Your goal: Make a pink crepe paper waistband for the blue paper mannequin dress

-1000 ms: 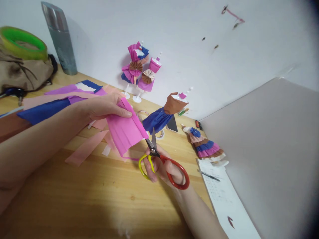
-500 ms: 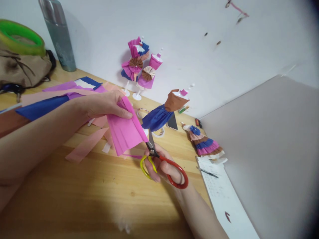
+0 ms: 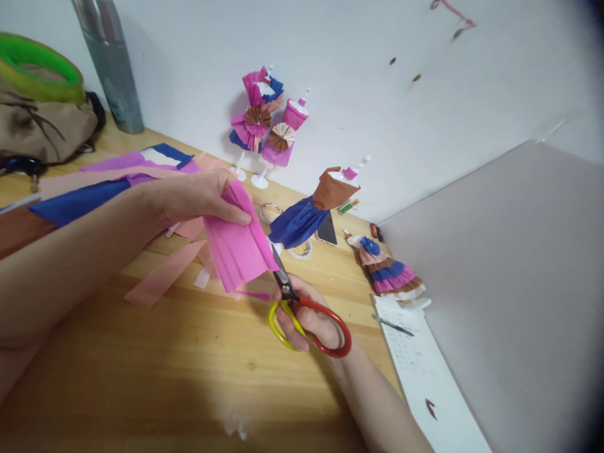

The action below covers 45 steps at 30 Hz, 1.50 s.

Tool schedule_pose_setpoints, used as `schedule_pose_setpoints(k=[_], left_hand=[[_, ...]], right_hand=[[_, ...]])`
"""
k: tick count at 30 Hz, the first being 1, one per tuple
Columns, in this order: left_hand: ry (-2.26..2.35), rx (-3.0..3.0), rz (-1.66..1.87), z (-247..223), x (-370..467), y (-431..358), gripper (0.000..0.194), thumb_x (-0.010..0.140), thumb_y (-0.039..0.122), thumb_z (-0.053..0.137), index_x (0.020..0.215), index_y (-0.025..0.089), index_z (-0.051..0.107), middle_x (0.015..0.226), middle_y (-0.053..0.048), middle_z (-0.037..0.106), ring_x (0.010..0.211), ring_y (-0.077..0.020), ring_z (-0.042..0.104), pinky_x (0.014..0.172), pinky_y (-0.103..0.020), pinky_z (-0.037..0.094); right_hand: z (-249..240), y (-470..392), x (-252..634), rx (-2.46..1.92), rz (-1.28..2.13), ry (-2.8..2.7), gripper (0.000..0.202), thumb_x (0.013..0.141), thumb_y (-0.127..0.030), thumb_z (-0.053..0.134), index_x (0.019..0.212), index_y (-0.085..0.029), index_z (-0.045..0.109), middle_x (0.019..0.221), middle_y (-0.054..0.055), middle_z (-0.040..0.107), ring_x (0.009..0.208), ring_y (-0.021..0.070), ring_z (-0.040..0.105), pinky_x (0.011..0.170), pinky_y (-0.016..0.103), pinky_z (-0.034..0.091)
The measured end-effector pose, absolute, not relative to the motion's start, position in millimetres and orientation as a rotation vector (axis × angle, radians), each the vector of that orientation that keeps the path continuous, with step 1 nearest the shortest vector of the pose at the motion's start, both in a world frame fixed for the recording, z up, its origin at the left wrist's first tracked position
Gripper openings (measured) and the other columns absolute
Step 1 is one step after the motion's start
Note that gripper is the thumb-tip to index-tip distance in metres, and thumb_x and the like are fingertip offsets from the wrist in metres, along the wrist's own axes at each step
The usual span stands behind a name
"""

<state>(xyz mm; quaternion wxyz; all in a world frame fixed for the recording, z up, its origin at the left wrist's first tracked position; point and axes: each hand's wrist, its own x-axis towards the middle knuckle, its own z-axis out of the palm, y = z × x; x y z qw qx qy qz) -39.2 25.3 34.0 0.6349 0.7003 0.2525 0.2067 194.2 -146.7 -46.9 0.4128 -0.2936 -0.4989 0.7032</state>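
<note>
Pink crepe paper, folded in layers, hangs from my left hand, pinched between thumb and fingers near its top edge. My right hand holds scissors with one red and one yellow handle loop. The dark blades point up and left, and they meet the paper's lower right corner. Just behind the blades stands a small dress form in a brown top and a gathered blue skirt. A thin pink strip lies on the table below the paper.
Two dressed forms stand by the wall. Colored paper sheets and peach strips lie left. A layered dress, a phone and a white sheet with a pen are right. A bottle stands behind.
The scissor blades have come closer together and tilted further left at the paper's corner. My right hand has shifted slightly. My left hand keeps its hold on the pink paper.
</note>
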Motion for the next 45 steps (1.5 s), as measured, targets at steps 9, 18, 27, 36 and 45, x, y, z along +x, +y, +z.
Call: schedule_pose_setpoints(k=[9,18,27,36,45], left_hand=[[0.570,1.627,0.443,35,-40,25,0.006,0.067,0.023,0.082,0.070,0.018,0.081,0.067,-0.002,0.073,0.064,-0.0150,0.064,0.061,-0.023,0.051],[0.567,1.622,0.413,31,-39,25,0.013,0.067,0.028,0.084,0.073,0.016,0.080,0.072,-0.004,0.074,0.066,-0.0154,0.064,0.062,-0.023,0.050],[0.540,1.596,0.382,29,-35,23,0.024,0.069,0.033,0.086,0.074,0.011,0.077,0.073,-0.006,0.073,0.066,-0.0148,0.063,0.061,-0.023,0.050],[0.404,1.598,0.403,23,-29,21,0.013,0.071,0.022,0.081,0.066,0.014,0.074,0.062,0.001,0.066,0.055,-0.0092,0.055,0.051,-0.017,0.043],[0.364,1.649,0.422,25,-29,21,0.010,0.072,0.020,0.081,0.067,0.014,0.075,0.063,0.000,0.066,0.055,-0.0088,0.055,0.052,-0.018,0.044]], right_hand=[[-51,-148,193,-0.768,1.756,-1.237,0.042,0.087,-0.054,0.074,0.101,-0.021,0.051,0.046,-0.015,0.045,0.029,0.0027,0.028,0.034,0.015,0.026],[-49,-147,195,-0.743,1.824,-1.297,0.056,0.083,-0.066,0.072,0.109,-0.021,0.051,0.072,-0.006,0.055,0.042,0.0048,0.046,0.046,0.021,0.038],[-47,-145,194,-0.679,1.780,-1.329,0.048,0.089,-0.061,0.067,0.110,-0.021,0.051,0.069,-0.006,0.054,0.045,0.0068,0.045,0.052,0.024,0.038],[-47,-145,194,-0.706,1.770,-1.313,0.048,0.088,-0.061,0.068,0.110,-0.021,0.053,0.068,-0.006,0.055,0.042,0.0073,0.046,0.050,0.025,0.039],[-46,-145,193,-0.748,1.717,-1.296,0.041,0.093,-0.057,0.064,0.106,-0.019,0.054,0.063,-0.007,0.053,0.040,0.0058,0.041,0.045,0.022,0.035]])
